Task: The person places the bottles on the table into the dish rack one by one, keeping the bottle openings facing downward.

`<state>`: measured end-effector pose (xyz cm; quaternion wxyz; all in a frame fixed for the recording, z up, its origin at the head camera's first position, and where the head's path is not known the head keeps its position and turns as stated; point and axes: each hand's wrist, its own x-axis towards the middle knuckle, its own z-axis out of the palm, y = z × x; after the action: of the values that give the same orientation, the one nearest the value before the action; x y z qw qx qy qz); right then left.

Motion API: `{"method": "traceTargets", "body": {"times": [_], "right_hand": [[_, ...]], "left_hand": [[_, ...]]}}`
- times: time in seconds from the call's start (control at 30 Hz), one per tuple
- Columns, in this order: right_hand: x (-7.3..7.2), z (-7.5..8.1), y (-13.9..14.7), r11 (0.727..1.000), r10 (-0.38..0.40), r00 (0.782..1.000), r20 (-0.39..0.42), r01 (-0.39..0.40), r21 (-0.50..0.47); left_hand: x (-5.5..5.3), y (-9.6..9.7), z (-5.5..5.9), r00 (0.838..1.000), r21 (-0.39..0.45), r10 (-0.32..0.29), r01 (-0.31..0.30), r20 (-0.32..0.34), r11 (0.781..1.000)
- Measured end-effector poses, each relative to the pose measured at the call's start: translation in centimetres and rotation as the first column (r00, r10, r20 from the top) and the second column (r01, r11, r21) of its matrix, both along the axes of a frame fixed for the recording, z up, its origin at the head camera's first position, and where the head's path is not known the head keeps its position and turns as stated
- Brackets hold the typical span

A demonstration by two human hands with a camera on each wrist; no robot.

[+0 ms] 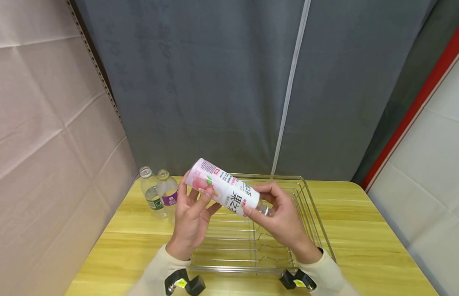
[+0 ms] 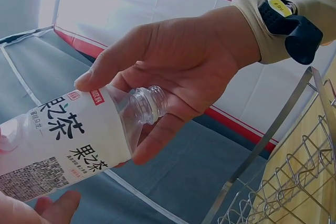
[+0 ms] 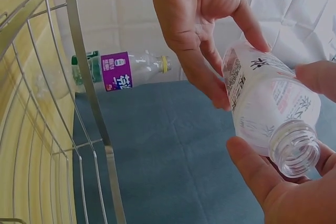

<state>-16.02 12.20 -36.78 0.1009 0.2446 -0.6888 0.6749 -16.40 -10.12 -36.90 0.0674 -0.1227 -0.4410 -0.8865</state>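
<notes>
Both hands hold a clear plastic bottle (image 1: 223, 188) with a white and pink peach-tea label, tilted above the wire rack. My left hand (image 1: 192, 218) grips its base end, thumb across the label. Around the shoulder and neck, my right hand (image 1: 281, 213) has its thumb and fingers. The neck (image 3: 296, 150) carries no cap, and its threaded mouth shows in the right wrist view. Inside, the bottle looks empty. In the left wrist view the right hand (image 2: 178, 61) pinches the label's upper edge beside the neck.
A metal wire rack (image 1: 229, 269) stands on the wooden table (image 1: 366, 230) below the hands. At the back left stand two uncapped clear bottles, one with a green label (image 1: 155, 203), one with a purple label (image 1: 170, 199). Grey cloth (image 1: 214, 82) hangs behind the table.
</notes>
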Motion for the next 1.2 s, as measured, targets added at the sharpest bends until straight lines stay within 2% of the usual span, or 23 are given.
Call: {"method": "traceTargets", "body": {"times": [0.13, 0.37, 0.7, 0.9, 1.07, 1.2], "right_hand": [[0.0, -0.1, 0.0, 1.0, 0.008, 1.0, 0.02, -0.008, -0.009], [0.1, 0.0, 0.0, 1.0, 0.0, 0.999, 0.033, 0.0, 0.003], [-0.3, 0.2, 0.3, 0.999, -0.014, 1.0, -0.005, 0.014, 0.051], [-0.4, 0.4, 1.3, 0.995, -0.012, 1.0, -0.029, 0.014, 0.095], [-0.2, 0.2, 2.7, 0.986, -0.034, 0.999, -0.026, 0.038, 0.162], [-0.1, 0.0, 4.1, 0.973, -0.069, 0.997, -0.027, 0.073, 0.219]], "left_hand": [[0.1, 0.2, 0.1, 1.0, 0.006, -0.01, 0.01, -0.027, 1.0], [0.0, 0.2, 0.2, 1.0, 0.011, -0.001, 0.001, -0.024, 1.0], [-0.2, 0.0, 0.8, 1.0, -0.016, 0.011, -0.012, -0.026, 1.0], [-1.1, -0.3, 1.1, 0.998, -0.033, 0.048, -0.05, -0.038, 0.998], [-2.0, -0.6, 1.2, 0.996, -0.059, 0.089, -0.091, -0.023, 0.994], [-2.9, -0.8, 1.2, 0.996, -0.097, 0.089, -0.089, -0.003, 0.991]]}}
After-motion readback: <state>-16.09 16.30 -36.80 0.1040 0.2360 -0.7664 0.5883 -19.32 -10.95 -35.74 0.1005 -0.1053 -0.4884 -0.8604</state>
